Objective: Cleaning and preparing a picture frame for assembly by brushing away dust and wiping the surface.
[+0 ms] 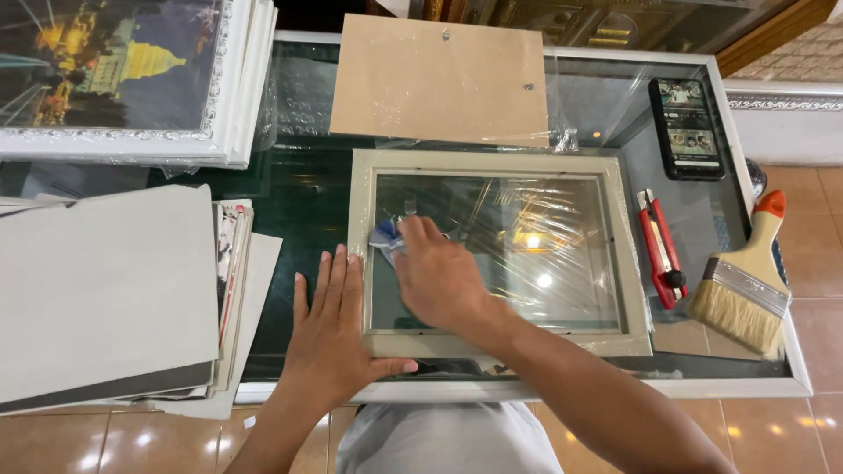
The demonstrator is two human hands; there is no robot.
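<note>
A pale picture frame point(628, 263) lies face down on a glass-topped counter point(746, 386), with its clear glass pane point(544, 237) showing reflections. My left hand point(329, 333) lies flat with fingers spread on the frame's lower left corner. My right hand point(439, 276) presses a small blue cloth point(384, 235) onto the left part of the glass pane. Most of the cloth is hidden under the fingers.
A brown backing board point(439, 79) lies beyond the frame. A red utility knife point(659, 246), a wide paintbrush point(746, 285) and a phone point(687, 127) lie at the right. Grey boards point(105, 290) are stacked left; white framed pictures point(132, 79) stand at the far left.
</note>
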